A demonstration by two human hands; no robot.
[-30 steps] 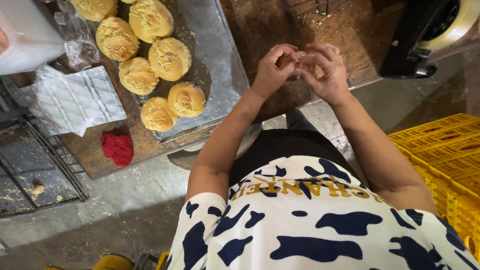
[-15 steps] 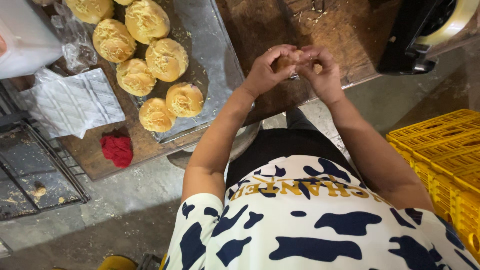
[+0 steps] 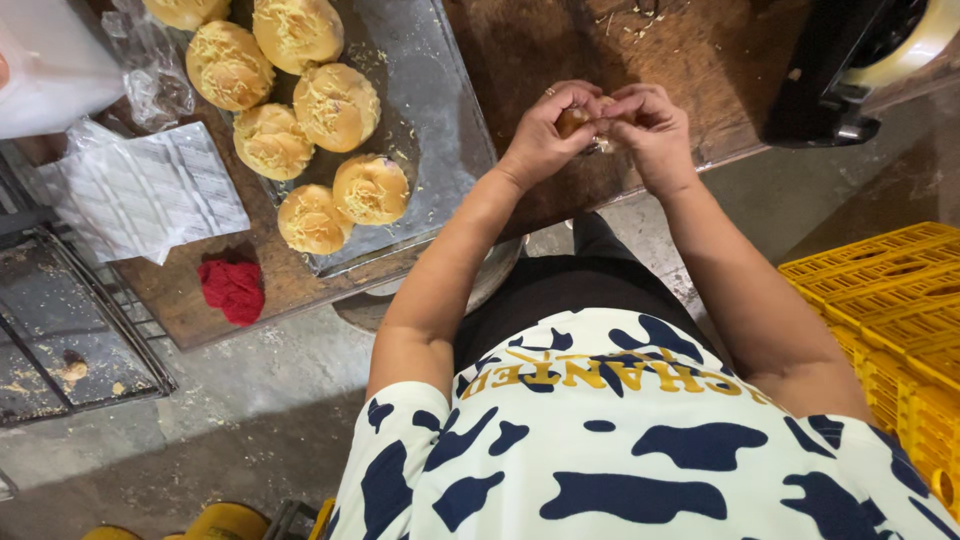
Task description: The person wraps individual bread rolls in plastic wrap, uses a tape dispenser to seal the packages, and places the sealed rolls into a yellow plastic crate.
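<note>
My left hand (image 3: 548, 135) and my right hand (image 3: 652, 130) meet over the brown wooden table (image 3: 560, 50), both closed around a small golden bun (image 3: 572, 120) that is mostly hidden by the fingers. Left of my hands lies a metal baking tray (image 3: 440, 130) with several round golden buns (image 3: 336, 106) topped with shredded cheese. My black-and-white patterned shirt fills the bottom of the view.
A red cloth (image 3: 232, 288) and a folded striped white towel (image 3: 145, 190) lie at the table's left end beside crumpled clear plastic (image 3: 150, 75). A dark wire rack (image 3: 60, 320) sits at far left, yellow crates (image 3: 895, 320) at right, a black machine (image 3: 850, 60) at top right.
My hands stay together on the bun, the fingers shifting slightly around it. The view has drifted a little; nothing else has moved.
</note>
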